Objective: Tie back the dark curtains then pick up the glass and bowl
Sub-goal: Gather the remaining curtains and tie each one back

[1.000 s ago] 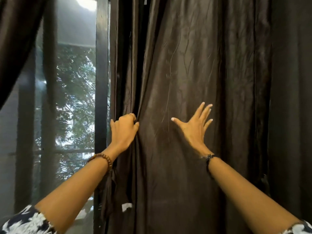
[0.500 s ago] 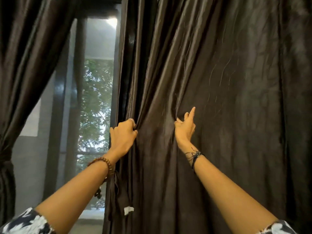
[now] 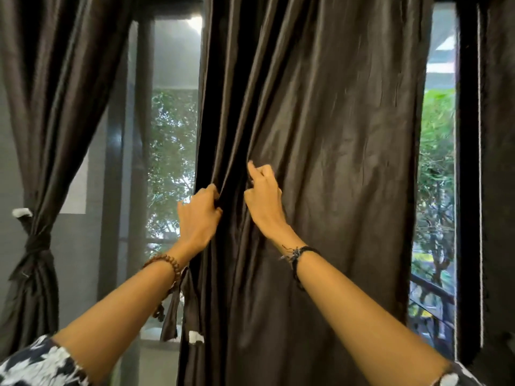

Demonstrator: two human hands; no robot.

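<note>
Daylight from a tall dark-framed window (image 3: 172, 162) fills the gaps between hanging drapes, and the whole view is taken up by fabric and glass; no bench, glass or bowl shows anywhere, so where those two things stand cannot be told.

Nearest the camera, two bare forearms reach forward out of patterned dark-and-white sleeves (image 3: 33, 366). The left wrist carries a brown wooden bead bracelet (image 3: 164, 264), the right a black braided thread band (image 3: 299, 253).

Just beyond, the left hand (image 3: 199, 218) is curled around the near edge of the wide dark brown satin curtain (image 3: 334, 162) hanging in the middle, gripping a bunch of folds. The right hand (image 3: 263, 197) sits just beside it on the same panel, fingers bent and pinching a pleat, the index finger raised. Below the left wrist a loose dark fabric tie strip with a white tag (image 3: 192, 316) hangs against the curtain's edge, unfastened.

Farther off to the left, a second dark brown satin curtain (image 3: 55, 93) is already cinched at its waist by a knotted dark tie-back (image 3: 36, 246), with a white tag showing beside it. Green foliage lies outside.

As a judgement: one curtain is done, the middle one is only being gathered and remains to be tied, and picking up the glass and bowl has not begun.
</note>
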